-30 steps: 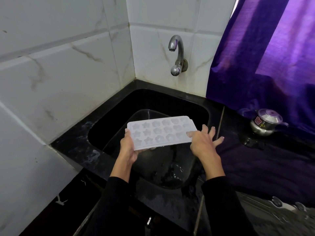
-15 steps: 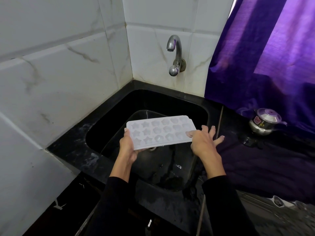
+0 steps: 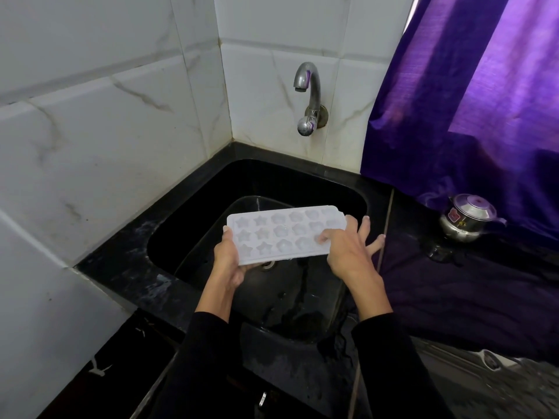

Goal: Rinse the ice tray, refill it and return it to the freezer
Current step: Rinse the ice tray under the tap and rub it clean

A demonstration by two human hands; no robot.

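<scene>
Two hands held the white ice tray (image 3: 281,234) above the black sink (image 3: 302,182), below the tap (image 3: 307,98). Left hand (image 3: 228,261) gripped its left end, thumb on top. Right hand (image 3: 351,252) met the right end, fingers (image 3: 364,229) spread nearly straight, thumb on the moulds.

**Around the dark corner desk**

A purple fabric curtain (image 3: 472,95) hangs at the right, its hem reaching the glossy black stone desk (image 3: 472,297). Just below the hem a small lidded steel kettle (image 3: 467,217) with a red label stands upright on the desk. White marble-veined wall tiles (image 3: 99,140) cover both walls meeting in the corner.
</scene>
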